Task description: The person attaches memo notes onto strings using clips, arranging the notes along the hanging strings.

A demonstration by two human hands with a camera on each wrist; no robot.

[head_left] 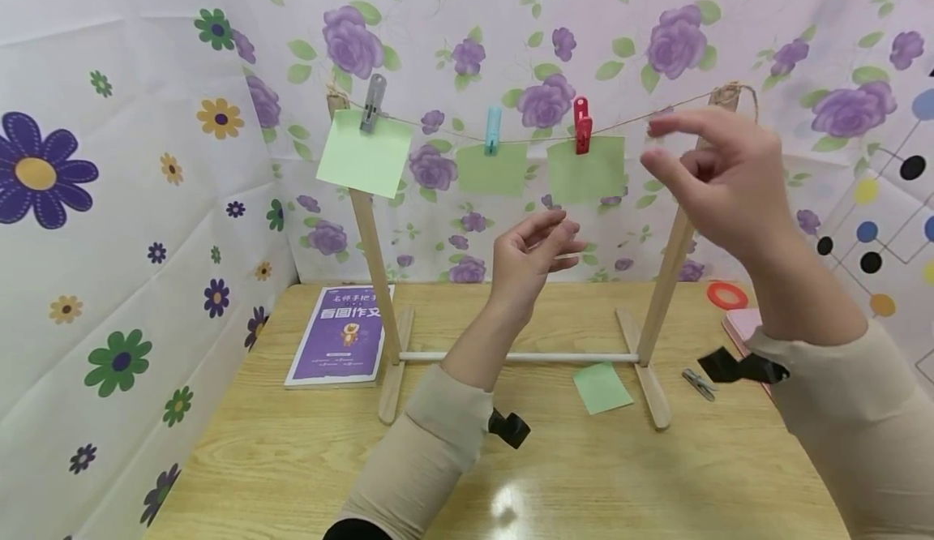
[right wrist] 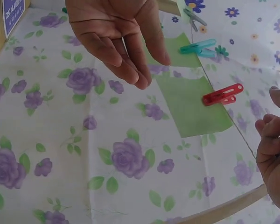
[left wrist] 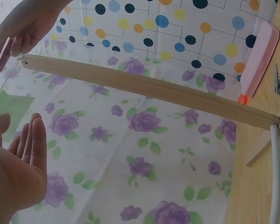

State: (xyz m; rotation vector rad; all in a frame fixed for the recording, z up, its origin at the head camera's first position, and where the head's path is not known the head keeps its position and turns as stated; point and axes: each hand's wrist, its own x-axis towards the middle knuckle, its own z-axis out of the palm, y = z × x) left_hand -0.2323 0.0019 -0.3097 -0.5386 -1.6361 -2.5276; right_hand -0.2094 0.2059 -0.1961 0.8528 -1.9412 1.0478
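Observation:
A twine line (head_left: 627,123) runs between two wooden posts. From it hang three light green paper notes: the left note (head_left: 357,159) under a grey clothespin (head_left: 373,102), the middle note (head_left: 492,177) under a blue clothespin (head_left: 492,130), the right note (head_left: 587,179) under a red clothespin (head_left: 582,126). My right hand (head_left: 744,179) is raised by the right post (head_left: 670,280), thumb and forefinger apart with nothing between them. Below the right note, my left hand (head_left: 529,256) hovers with loosely bent fingers and holds nothing.
On the wooden table (head_left: 554,443), another green note (head_left: 602,387) lies by the stand's right foot (head_left: 652,398). Farther right are a loose grey clothespin (head_left: 699,383), a red ring (head_left: 726,295) and a pink case (left wrist: 261,58). A purple book (head_left: 339,337) lies behind the left post (head_left: 372,256).

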